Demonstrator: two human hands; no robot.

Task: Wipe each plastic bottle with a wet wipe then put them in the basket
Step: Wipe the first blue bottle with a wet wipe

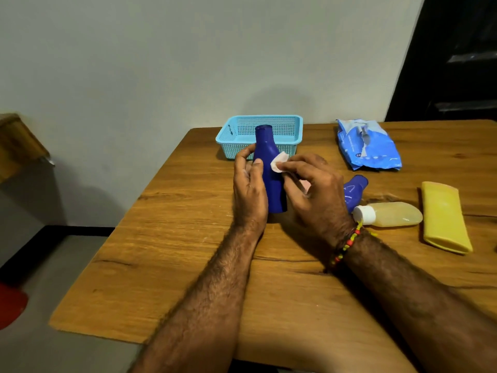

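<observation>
A dark blue plastic bottle [269, 168] stands upright on the wooden table [172, 238], just in front of the light blue mesh basket [293, 130]. My left hand [248, 189] grips the bottle's left side with thumb and fingers curled round it. My right hand [314, 192] pinches a small white wet wipe [278, 162] and presses it against the bottle's right shoulder. A second blue bottle [355, 188] lies behind my right hand, partly hidden. A clear yellowish bottle with a white cap [390, 214] lies on its side to the right, and a yellow tube bottle [443, 216] lies beyond it.
A blue pack of wet wipes [368, 146] lies at the back right of the table. The basket sits at the table's far edge near the grey wall. The table's left edge drops to a grey floor. A dark doorway is at the upper right.
</observation>
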